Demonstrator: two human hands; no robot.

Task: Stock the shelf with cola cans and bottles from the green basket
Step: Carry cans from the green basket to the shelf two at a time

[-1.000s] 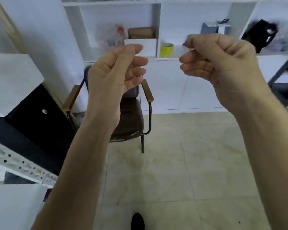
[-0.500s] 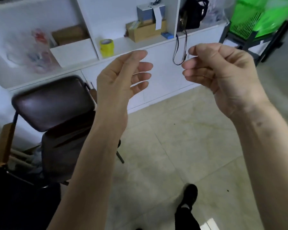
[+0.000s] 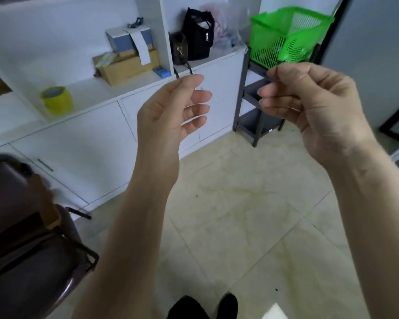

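Note:
The green basket [image 3: 283,40] stands on top of a low dark shelf rack [image 3: 253,116] at the upper right, beside a white cabinet. Its mesh walls hide whatever lies inside; I see no cans or bottles. My left hand [image 3: 173,111] is raised mid-frame with the palm turned inward, fingers loosely curled and apart, holding nothing. My right hand [image 3: 309,104] is raised beside it, in front of the rack, fingers curled inward, also with nothing in it. Both hands are well short of the basket.
A white cabinet [image 3: 85,134] with open cubbies holds a yellow tape roll [image 3: 57,100], cardboard boxes [image 3: 127,65] and black bags [image 3: 197,35]. A dark chair [image 3: 25,245] stands at the lower left. Tiled floor [image 3: 240,215] lies between me and the rack.
The view has swung right: the chair slid to the lower left and the green basket and its rack came further into view. Both hands kept their raised, loosely curled pose.

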